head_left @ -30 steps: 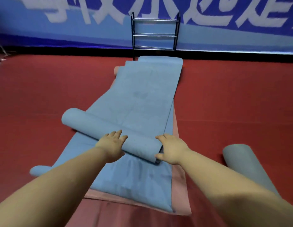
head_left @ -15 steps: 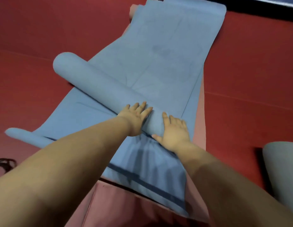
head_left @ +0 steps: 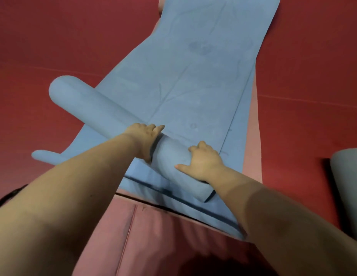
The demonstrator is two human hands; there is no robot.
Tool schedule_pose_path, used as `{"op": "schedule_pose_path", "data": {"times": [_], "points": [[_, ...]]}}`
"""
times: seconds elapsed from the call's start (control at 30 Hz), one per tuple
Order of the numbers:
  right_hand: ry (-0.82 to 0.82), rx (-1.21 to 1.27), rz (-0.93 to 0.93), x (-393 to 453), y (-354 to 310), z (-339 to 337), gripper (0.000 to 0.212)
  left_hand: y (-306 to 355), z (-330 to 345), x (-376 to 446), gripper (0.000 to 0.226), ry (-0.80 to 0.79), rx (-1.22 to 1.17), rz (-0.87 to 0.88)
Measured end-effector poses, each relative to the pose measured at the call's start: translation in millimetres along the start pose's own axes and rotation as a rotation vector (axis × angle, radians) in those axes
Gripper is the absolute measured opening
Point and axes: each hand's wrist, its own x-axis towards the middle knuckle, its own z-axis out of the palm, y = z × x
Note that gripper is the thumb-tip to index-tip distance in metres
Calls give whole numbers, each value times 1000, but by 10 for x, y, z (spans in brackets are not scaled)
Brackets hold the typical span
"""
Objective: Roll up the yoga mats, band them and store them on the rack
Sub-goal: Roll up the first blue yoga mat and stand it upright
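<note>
— What's the biggest thing down there?

— The red floor (head_left: 54, 36), running to every edge. On it lies a pink mat (head_left: 153, 236), flat, its near end closest to the person, and a strip of it shows along the right side too.

— And on top of that?

— A blue mat (head_left: 193, 66), spread long toward the far edge of the floor. Its near part is wound into a roll (head_left: 90, 104) that lies skewed across the flat part, the left end sticking out over the floor, the right end close to the mat's right edge. There looks to be another blue layer beneath, with a small curled end (head_left: 42, 156) poking out at the left.

— Anything else?

— A grey rolled mat (head_left: 347, 186) at the right edge of the floor, well apart from the blue one.

— The hands?

— Both are on the roll. The left hand (head_left: 143, 136) sits on top near the middle, fingers curled over the far side. The right hand (head_left: 203, 162) rests near the right end, thumb stretched out along the roll, its grip wrapped over the top, fingers bent.
</note>
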Motion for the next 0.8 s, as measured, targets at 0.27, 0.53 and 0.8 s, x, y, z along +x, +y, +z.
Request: {"op": "schedule_pose_path", "data": {"times": [0.27, 0.53, 0.8], "points": [[-84, 99, -24, -271, -203, -239, 71, -72, 47, -322, 64, 278, 79, 52], [516, -637, -461, -1098, 212, -894, 33, 14, -513, -790, 78, 613, -134, 228], [729, -653, -267, -1953, 857, -786, 13, 386, -543, -1372, 76, 406, -167, 325]]}}
